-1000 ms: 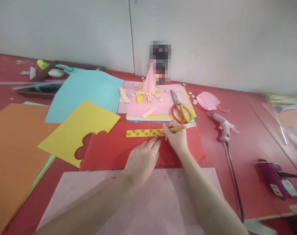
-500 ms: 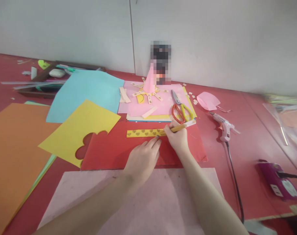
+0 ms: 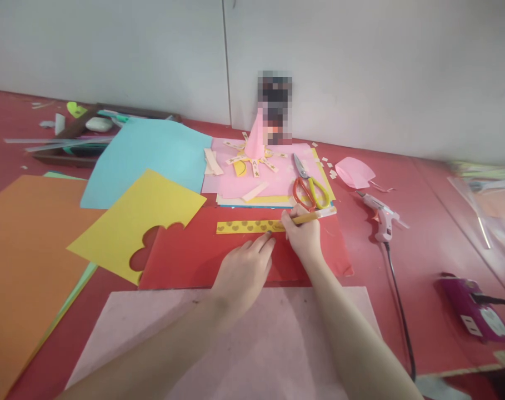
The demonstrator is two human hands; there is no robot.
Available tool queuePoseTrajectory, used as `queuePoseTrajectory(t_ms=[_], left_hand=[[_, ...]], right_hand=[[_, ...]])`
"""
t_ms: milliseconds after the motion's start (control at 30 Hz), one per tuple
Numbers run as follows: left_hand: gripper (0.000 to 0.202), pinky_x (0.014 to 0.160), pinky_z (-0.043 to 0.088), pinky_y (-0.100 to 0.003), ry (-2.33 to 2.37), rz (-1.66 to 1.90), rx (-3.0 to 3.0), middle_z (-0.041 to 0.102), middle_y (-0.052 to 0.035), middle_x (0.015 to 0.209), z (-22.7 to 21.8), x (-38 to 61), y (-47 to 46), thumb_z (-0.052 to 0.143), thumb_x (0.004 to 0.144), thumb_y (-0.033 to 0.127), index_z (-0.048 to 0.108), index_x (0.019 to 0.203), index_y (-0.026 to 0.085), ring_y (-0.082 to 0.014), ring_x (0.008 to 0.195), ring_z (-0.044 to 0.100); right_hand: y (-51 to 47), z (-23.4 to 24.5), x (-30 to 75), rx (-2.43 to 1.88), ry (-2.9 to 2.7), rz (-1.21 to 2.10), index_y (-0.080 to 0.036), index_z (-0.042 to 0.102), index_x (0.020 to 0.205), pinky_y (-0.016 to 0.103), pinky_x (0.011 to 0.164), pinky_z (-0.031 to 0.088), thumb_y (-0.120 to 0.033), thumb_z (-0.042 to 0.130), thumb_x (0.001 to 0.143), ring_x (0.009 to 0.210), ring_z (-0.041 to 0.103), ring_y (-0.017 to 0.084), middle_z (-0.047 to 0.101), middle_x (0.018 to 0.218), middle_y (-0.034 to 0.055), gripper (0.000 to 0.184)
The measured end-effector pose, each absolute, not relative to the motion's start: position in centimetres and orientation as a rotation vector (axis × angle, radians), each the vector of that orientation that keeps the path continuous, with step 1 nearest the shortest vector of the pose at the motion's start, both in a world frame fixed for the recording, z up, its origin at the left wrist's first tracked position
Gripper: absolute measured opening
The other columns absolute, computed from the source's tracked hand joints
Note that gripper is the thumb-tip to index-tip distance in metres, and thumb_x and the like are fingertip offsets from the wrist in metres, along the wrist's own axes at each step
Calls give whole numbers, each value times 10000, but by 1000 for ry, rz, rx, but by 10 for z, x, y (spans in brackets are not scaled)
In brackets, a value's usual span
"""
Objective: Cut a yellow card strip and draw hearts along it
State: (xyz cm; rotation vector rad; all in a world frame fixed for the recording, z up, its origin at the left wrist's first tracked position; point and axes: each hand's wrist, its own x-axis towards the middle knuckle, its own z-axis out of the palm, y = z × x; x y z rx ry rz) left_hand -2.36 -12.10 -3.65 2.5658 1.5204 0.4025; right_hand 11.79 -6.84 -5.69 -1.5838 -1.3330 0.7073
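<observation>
A yellow paper strip (image 3: 246, 226) with a row of brown hearts lies on a red sheet (image 3: 185, 261). My right hand (image 3: 303, 236) is closed around a gold-coloured pen (image 3: 310, 216), its tip at the strip's right part. My left hand (image 3: 246, 266) rests flat, fingers stretched out, with the fingertips at the strip's lower edge. Just beyond the right hand lie scissors (image 3: 306, 183) with one red and one yellow handle. The strip's right end is hidden behind my right hand.
A pink paper cone (image 3: 255, 139) with decorated strips stands on pink sheets at the back. To the right are a glue gun (image 3: 385, 216) with its cord and a purple power socket (image 3: 475, 308). Yellow (image 3: 135, 216), blue (image 3: 152, 155) and orange (image 3: 35, 250) sheets spread left.
The right hand and pen have shifted very slightly right along the strip. The left hand stays in place on it; the whole view has moved a little.
</observation>
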Motion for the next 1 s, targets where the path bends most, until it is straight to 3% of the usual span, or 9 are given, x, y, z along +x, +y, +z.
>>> queuePoseTrajectory(t_ms=[800, 1000], left_hand=[[303, 672, 549, -342, 1511, 413, 2556, 600, -41, 1181, -37, -24, -121, 409, 843, 124, 539, 1114, 159, -183, 870, 631], [305, 675, 546, -337, 1510, 408, 2556, 595, -33, 1190, -39, -24, -121, 409, 844, 126, 535, 1119, 166, -180, 869, 630]], right_hand=[[-68, -59, 118, -1618, -1394, 518, -212, 329, 557, 199, 485, 332, -283, 478, 742, 487, 489, 107, 416, 463, -62, 248], [-68, -57, 118, -1621, -1375, 562, -214, 311, 550, 196, 460, 301, -273, 478, 728, 464, 474, 102, 322, 456, -76, 251]])
